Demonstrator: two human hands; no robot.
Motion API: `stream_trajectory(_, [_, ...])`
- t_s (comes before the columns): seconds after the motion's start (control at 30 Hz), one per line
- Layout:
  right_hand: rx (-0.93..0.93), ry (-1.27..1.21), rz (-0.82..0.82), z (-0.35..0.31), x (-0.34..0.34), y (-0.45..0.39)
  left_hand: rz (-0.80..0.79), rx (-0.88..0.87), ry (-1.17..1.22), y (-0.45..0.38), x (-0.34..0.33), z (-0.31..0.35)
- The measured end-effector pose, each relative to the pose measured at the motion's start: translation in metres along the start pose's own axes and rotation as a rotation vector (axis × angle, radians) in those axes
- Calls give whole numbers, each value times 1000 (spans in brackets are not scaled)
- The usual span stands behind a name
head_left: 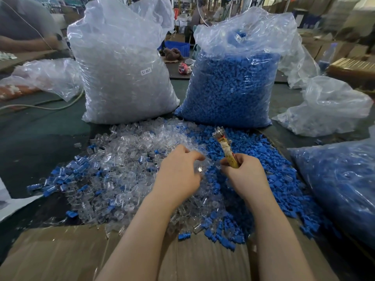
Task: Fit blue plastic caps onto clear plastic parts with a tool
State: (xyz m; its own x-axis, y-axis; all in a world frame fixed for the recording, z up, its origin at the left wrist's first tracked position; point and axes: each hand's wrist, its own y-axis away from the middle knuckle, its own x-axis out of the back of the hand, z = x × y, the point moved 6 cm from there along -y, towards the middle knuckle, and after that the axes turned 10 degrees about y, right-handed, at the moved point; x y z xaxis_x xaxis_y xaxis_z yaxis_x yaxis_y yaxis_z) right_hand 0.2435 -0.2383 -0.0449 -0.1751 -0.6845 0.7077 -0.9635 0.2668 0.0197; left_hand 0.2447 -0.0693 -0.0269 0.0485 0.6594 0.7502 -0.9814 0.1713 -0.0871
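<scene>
While the right hand (242, 171) grips the tool (225, 148), fingers wrapped tight round its taped yellowish handle, the metal head points up toward 12 o'clock, tilted slightly left, above the loose blue caps (263, 159). Tool head touches nothing visible.

Left hand (179, 171) sits just beside the right, at its 9 o'clock, hovering over the clear parts (121, 159). Fingers curled inward, tips close together; a small clear piece shows under the palm near the fingertips, but blur means can't tell whether it's pinched or merely beneath.

Clear parts pile spreads from centre toward 9 o'clock, w/ stray blue caps mixed in along its 8 o'clock edge. Blue caps pile lies from centre toward 3–4 o'clock. The two piles meet between the hands. Both rest partly on flattened cardboard (60, 254) at 6 o'clock and on the dark table (36, 138).

Behind piles, at 11 o'clock: tall upright bag of clear parts (121, 67), white label reading SJ-017. At 1 o'clock: upright bag of blue caps (231, 88), touching the first bag at base. At 4 o'clock: another bag w/ blue contents (341, 183), lying down. At 2 o'clock: crumpled, mostly slack clear bag (328, 106). At 9–10 o'clock: slack bag w/ orange contents (40, 78), pale cable (50, 106) running beneath. At 10 o'clock, far edge: another person's arm (26, 42), blurred.
</scene>
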Motion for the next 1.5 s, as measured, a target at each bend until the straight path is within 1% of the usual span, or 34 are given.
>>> stream_trajectory(0.07, [19,82,-15,0,-1,0,32,6,21,-1,0,-2])
stream_trajectory(0.13, [38,234,-40,-2,-5,1,48,16,32,-1,1,-6])
stream_trajectory(0.23, [5,368,-61,-3,-10,1,58,29,44,-2,2,-9])
stream_trajectory(0.37, [-11,388,-58,-5,-12,1,58,59,100,-3,4,-10])
stream_trajectory(0.5, [-12,462,-36,-6,-12,3,66,73,127,-3,4,-12])
stream_trajectory(0.67, [22,509,5,-9,-12,6,78,63,150,-1,4,-10])
stream_trajectory(0.77, [23,451,45,-10,-10,5,109,64,216,-2,8,-11])
stream_trajectory(0.83, [27,360,58,-10,-8,4,159,75,267,-2,13,-12])
stream_trajectory(0.97, [97,95,80,-11,-4,5,243,123,392,-1,20,-16])
stream_trajectory(1.03, [99,-57,64,-12,-5,4,265,133,431,-1,21,-16])
stream_trajectory(1.13, [86,-229,33,-14,-7,4,287,115,409,-2,23,-15])
stream_trajectory(1.23, [84,-305,31,-16,-7,5,310,93,361,-1,24,-14])
stream_trajectory(1.37, [77,-374,20,-18,-9,7,381,26,353,1,29,-10])
stream_trajectory(1.5, [101,-416,19,-20,-8,9,348,30,379,2,28,-7])
